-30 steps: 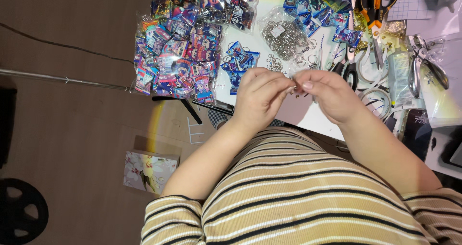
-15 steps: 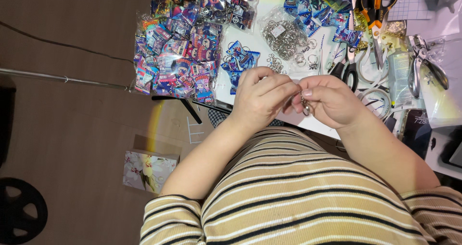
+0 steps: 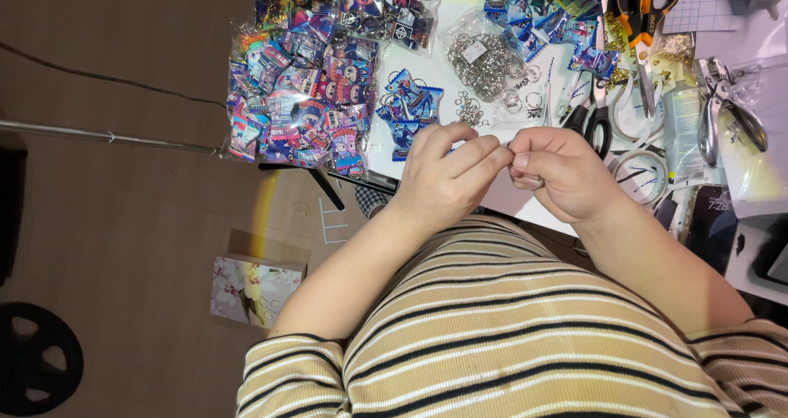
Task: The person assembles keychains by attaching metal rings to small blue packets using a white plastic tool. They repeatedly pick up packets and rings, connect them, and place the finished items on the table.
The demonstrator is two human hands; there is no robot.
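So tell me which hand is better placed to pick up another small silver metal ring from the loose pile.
Left. The left hand sits just below the loose silver rings; the right hand lies further off.

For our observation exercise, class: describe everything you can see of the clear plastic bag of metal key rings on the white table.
The clear plastic bag of silver metal key rings lies flat on the white table, beyond the hands. It looks thin and crinkled, packed with a tangle of shiny rings, with a small white label on top. A few loose silver rings lie just beside it. Colourful charm packets sit to one side. Neither hand touches it.
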